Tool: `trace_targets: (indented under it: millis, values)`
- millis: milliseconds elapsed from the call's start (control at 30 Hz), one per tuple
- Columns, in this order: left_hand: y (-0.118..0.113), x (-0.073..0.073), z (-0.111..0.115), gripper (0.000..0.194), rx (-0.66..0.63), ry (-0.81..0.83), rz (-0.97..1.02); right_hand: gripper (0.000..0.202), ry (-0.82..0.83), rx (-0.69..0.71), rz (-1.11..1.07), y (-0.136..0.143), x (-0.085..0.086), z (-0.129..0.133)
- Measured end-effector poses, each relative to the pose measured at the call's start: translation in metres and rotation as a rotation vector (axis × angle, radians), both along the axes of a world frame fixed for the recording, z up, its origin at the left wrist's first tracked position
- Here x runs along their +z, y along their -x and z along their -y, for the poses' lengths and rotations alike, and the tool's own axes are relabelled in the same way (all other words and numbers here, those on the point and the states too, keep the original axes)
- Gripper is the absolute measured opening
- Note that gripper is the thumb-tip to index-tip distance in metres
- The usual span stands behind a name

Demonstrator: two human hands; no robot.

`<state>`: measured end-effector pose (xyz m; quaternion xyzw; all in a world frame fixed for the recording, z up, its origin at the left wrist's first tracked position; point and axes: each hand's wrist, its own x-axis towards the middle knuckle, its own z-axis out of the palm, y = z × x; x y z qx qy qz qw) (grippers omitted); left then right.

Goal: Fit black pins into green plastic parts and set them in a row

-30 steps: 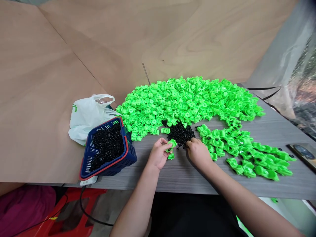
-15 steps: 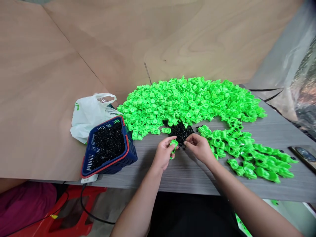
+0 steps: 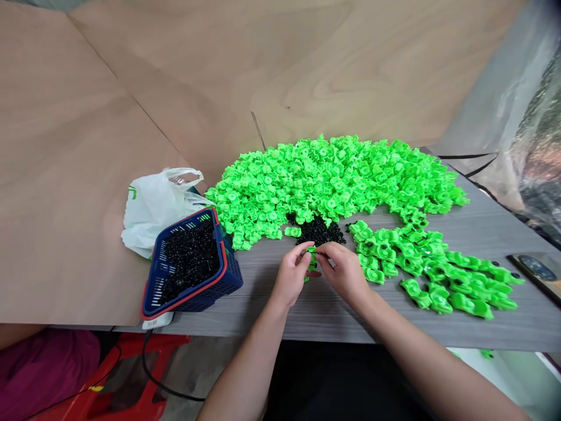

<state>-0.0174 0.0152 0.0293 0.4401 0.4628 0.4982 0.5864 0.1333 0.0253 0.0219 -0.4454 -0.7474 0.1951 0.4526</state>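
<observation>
My left hand [image 3: 290, 276] is closed around a bright green plastic piece [image 3: 312, 250], held just above the table's near middle. My right hand [image 3: 346, 273] meets it from the other side, thumb and fingertips pinched against the piece. A dark bit shows at those fingertips, looking like a small black plastic part, though mostly hidden. Right behind both hands lies a heap of small black parts [image 3: 322, 231]. One loose green piece [image 3: 293, 232] rests left of that heap. Beyond spreads a large pile of green pieces [image 3: 333, 175].
At left stands a blue basket [image 3: 234, 278] with a red rim, filled with thin black parts, beside a white plastic bag [image 3: 153, 210]. Green pieces with black parts [image 3: 421, 257] lie to the right, near a phone-like object [image 3: 537, 269]. Another person's magenta clothing [image 3: 52, 374] shows lower left.
My right hand has moved left from the edge of the black heap to the green piece in my left hand. Both hands now touch that piece.
</observation>
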Motion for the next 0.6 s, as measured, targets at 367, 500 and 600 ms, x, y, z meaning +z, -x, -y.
trace_targets:
  millis: [367, 500, 600]
  values:
    - [0.0004, -0.0024, -0.0020, 0.036, 0.023, -0.008, -0.055, 0.015, 0.006, -0.009, 0.001, 0.0012, -0.0025, 0.0033]
    - [-0.0004, -0.0023, -0.0025, 0.037, 0.041, -0.001, -0.037, 0.015, -0.001, -0.007, 0.004, 0.0016, -0.0024, 0.0039]
    - [-0.0011, -0.0022, -0.0025, 0.037, 0.045, -0.003, -0.011, 0.016, 0.001, -0.011, -0.010, 0.0021, -0.0016, 0.0046]
